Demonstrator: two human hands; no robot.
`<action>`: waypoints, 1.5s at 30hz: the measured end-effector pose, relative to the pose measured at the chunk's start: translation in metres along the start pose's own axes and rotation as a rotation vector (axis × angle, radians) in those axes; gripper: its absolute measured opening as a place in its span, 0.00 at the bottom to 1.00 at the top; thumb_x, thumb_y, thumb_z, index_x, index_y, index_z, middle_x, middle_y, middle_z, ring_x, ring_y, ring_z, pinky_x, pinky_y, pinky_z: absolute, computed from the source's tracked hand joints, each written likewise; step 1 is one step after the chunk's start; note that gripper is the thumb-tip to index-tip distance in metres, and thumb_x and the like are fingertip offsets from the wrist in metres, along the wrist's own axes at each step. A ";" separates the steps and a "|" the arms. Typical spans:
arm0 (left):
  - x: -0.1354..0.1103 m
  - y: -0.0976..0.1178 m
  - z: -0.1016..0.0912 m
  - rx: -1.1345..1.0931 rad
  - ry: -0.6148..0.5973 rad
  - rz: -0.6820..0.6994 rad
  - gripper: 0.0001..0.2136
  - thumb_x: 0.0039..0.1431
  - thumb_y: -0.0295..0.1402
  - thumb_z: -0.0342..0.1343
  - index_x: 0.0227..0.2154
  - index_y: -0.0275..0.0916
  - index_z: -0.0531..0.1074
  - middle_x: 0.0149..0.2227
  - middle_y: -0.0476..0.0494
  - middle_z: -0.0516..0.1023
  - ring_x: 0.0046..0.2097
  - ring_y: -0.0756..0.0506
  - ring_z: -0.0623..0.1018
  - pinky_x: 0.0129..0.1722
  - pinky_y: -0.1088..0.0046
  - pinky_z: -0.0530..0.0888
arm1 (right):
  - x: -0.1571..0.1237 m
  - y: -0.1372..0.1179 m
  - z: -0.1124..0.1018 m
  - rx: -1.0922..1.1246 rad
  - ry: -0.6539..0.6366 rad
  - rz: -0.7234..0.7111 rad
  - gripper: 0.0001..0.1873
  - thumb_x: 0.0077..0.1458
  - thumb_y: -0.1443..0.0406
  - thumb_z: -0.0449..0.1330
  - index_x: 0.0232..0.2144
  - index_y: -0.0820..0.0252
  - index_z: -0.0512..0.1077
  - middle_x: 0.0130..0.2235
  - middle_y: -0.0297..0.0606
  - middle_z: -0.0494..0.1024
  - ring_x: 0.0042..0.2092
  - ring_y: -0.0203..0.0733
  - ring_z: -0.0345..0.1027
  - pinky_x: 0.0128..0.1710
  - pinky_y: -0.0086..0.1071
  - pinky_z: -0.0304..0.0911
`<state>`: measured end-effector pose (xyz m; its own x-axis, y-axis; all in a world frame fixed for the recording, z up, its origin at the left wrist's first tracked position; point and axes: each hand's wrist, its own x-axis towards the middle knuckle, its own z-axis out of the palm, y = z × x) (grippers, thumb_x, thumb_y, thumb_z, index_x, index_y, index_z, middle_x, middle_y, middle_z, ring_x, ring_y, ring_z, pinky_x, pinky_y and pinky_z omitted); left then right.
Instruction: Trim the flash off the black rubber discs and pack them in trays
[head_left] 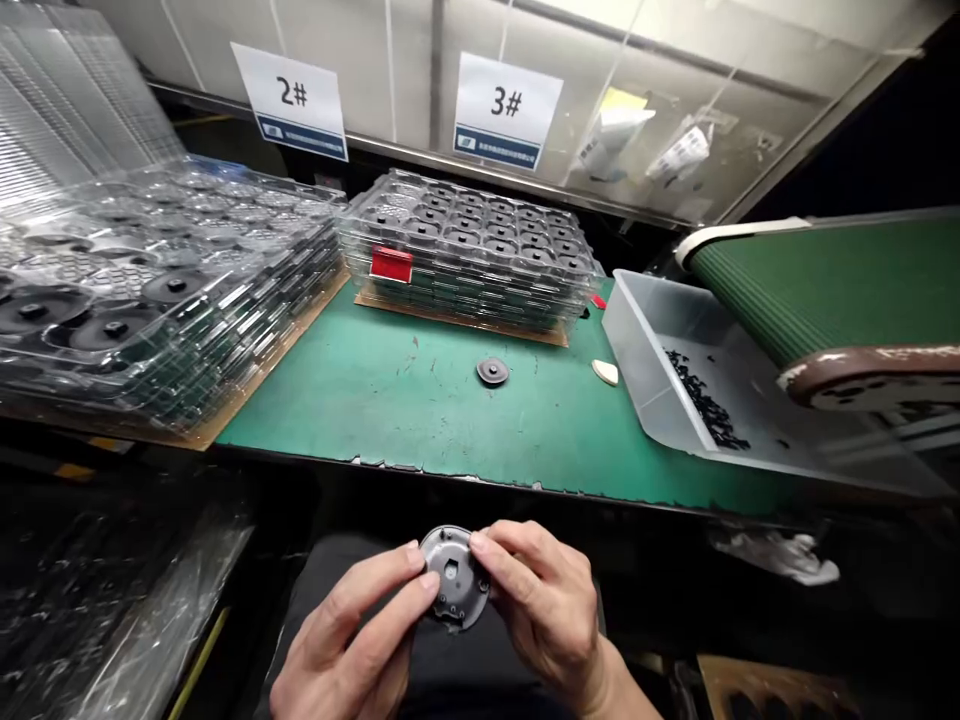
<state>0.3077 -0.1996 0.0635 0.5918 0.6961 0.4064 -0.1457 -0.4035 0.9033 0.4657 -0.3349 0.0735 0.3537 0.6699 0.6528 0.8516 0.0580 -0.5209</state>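
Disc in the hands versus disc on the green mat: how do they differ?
The held disc stands tilted between the left hand and right hand; the mat disc lies flat on the green mat. The held disc shows a lighter, moulded back with a squarish hole; the mat disc shows a dark face with a central hub. Both are round.

Fingers [517, 570] cover bits of the rim on that round grey plastic part [456, 590], can't see it all. Clear trays [172, 300] run off the left edge, and the little black bits [706, 400] are too tiny to ID.
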 end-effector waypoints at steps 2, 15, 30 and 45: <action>-0.001 0.003 -0.002 -0.004 -0.041 -0.094 0.12 0.65 0.31 0.61 0.47 0.54 0.84 0.53 0.45 0.84 0.54 0.37 0.82 0.59 0.62 0.79 | -0.004 0.000 -0.002 0.005 -0.004 0.003 0.30 0.64 0.76 0.61 0.66 0.55 0.69 0.46 0.46 0.79 0.40 0.41 0.74 0.35 0.33 0.72; 0.018 0.002 0.017 0.063 -0.202 -0.075 0.20 0.60 0.26 0.65 0.54 0.52 0.80 0.50 0.44 0.84 0.52 0.40 0.82 0.55 0.67 0.78 | -0.023 -0.020 0.019 0.520 0.059 0.831 0.16 0.70 0.57 0.58 0.36 0.62 0.78 0.26 0.36 0.73 0.24 0.34 0.64 0.22 0.25 0.60; 0.038 0.015 -0.006 -0.836 -0.226 -0.912 0.34 0.48 0.45 0.74 0.59 0.44 0.75 0.66 0.36 0.73 0.68 0.28 0.68 0.63 0.59 0.74 | -0.035 -0.008 0.027 1.129 0.311 1.575 0.35 0.46 0.58 0.78 0.55 0.57 0.73 0.44 0.39 0.81 0.45 0.40 0.77 0.36 0.25 0.75; 0.035 0.025 -0.012 -0.718 -0.101 -0.932 0.38 0.37 0.41 0.80 0.56 0.48 0.76 0.60 0.39 0.79 0.62 0.30 0.76 0.57 0.65 0.77 | 0.029 -0.033 -0.005 0.336 0.050 0.530 0.15 0.67 0.66 0.60 0.54 0.56 0.75 0.44 0.45 0.80 0.38 0.44 0.78 0.30 0.31 0.76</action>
<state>0.3157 -0.1782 0.1023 0.7608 0.4823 -0.4343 -0.0179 0.6846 0.7287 0.4499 -0.3214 0.1119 0.7192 0.6365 0.2788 0.3900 -0.0376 -0.9201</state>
